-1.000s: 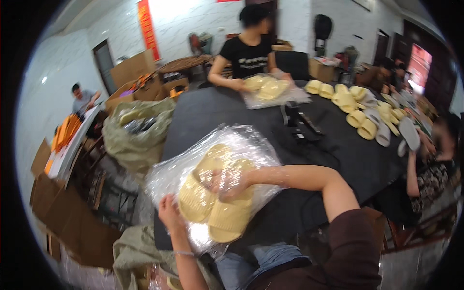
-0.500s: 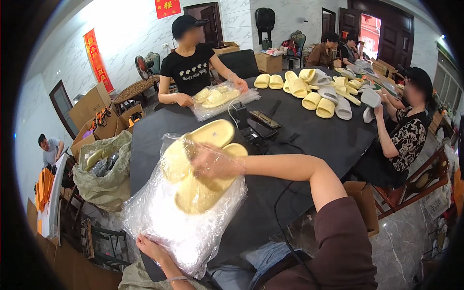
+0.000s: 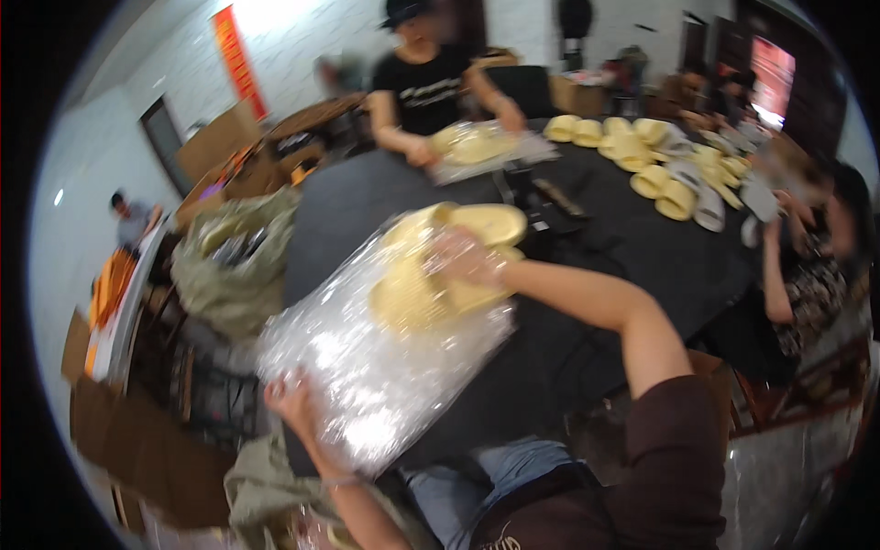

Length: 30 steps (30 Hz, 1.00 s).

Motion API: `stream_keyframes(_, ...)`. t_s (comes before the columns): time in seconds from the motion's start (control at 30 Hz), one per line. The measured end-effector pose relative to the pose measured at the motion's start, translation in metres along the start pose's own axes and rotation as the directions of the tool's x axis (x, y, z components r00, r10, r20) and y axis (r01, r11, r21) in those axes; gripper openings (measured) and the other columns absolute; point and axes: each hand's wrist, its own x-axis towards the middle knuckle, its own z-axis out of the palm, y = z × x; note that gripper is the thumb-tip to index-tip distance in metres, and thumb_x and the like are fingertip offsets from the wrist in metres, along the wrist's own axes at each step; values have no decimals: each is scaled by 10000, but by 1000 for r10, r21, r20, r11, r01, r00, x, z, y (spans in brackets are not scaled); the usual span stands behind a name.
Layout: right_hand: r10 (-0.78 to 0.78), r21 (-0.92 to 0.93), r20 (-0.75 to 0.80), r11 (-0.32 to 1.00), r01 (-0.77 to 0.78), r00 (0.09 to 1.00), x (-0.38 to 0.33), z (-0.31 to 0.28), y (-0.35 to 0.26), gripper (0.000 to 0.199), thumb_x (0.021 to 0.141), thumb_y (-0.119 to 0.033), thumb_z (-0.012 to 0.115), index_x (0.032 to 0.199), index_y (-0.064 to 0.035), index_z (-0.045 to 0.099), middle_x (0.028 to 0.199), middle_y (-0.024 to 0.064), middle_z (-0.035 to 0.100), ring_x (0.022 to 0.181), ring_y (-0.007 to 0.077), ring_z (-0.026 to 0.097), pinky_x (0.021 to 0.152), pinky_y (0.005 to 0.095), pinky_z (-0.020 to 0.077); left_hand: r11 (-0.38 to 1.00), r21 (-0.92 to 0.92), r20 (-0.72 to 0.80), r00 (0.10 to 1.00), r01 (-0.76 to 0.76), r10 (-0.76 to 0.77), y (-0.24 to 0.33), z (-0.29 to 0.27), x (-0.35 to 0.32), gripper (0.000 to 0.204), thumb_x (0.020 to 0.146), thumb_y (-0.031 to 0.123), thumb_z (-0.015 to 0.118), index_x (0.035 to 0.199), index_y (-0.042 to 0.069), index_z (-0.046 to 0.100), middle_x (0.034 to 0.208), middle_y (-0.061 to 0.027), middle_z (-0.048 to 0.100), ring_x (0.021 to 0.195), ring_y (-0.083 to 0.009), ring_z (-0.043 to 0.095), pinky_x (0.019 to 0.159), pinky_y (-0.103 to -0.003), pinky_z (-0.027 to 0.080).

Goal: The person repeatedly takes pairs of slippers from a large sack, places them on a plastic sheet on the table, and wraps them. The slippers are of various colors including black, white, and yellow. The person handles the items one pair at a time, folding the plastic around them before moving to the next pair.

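My left hand [image 3: 295, 401] grips the near edge of a clear plastic bag [image 3: 367, 367] held over the black table [image 3: 642, 266]. My right hand [image 3: 463, 258] presses on a pair of pale yellow slippers [image 3: 440, 266] that sit at the bag's far, open end, partly inside it. The slippers' toes stick out toward the table's middle. The frame is blurred by motion.
Across the table a person in a black shirt [image 3: 426, 87] handles another bagged pair [image 3: 477, 147]. Several yellow slippers [image 3: 642, 156] lie at the far right, near a seated person [image 3: 816, 266]. An olive sack [image 3: 234, 261] and cardboard boxes [image 3: 137, 449] stand left.
The bag has tilted and shifted right, its near end now lifted by my left hand. My right hand stays on the slippers at the bag's mouth. The view has swung.
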Motion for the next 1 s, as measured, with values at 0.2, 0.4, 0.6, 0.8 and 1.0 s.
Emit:
stream_keyframes(0.2, 45, -274, -405, 947, -168, 913, 21, -91, 48, 142, 714, -178, 630, 788, -78, 696, 738, 139, 646, 741, 326, 614, 706, 457, 460, 936, 225, 64, 955, 269, -290, 15, 21, -16, 565, 761, -94, 374, 1325, -56, 388, 1350, -185, 425, 1223, -284, 467, 997, -341, 409)
stream_keyframes(0.4, 135, -85, -702, 959, -270, 699, 44, -190, -23, 194, 832, -183, 624, 888, -2, 665, 764, 136, 671, 672, 244, 652, 605, 358, 502, 970, 110, 12, 975, 219, -222, 28, 34, -21, 599, 808, -63, 458, 1392, -19, 333, 1413, -161, 372, 1150, -261, 533, 882, -299, 475)
stream_keyframes(0.6, -122, 484, -420, 809, 335, 899, 51, -64, -185, 328, 751, -307, 696, 647, 1, 659, 652, 153, 628, 538, 249, 603, 552, 379, 477, 989, 144, 59, 998, 21, -30, 39, 35, -24, 578, 861, 71, 615, 1372, -17, 361, 1385, -127, 426, 992, -198, 618, 693, -246, 512)
stream_keyframes(0.8, -56, 435, -10, 899, 55, 998, 22, 102, -204, 309, 795, -301, 585, 719, -2, 604, 732, 176, 626, 701, 327, 626, 657, 436, 487, 928, -203, -55, 943, 313, -330, 29, 35, -31, 429, 899, 91, 561, 1289, -42, 444, 1186, -131, 581, 958, -192, 622, 733, -274, 528)
stream_keyframes(1.0, 99, 232, 42, 967, -106, 994, 15, 131, -155, 242, 821, -254, 555, 782, -23, 615, 832, 145, 649, 788, 286, 642, 680, 434, 508, 957, 119, -28, 964, 265, -263, 44, 57, -34, 493, 902, -47, 471, 1379, 16, 367, 1154, -106, 585, 784, -119, 591, 628, -223, 495)
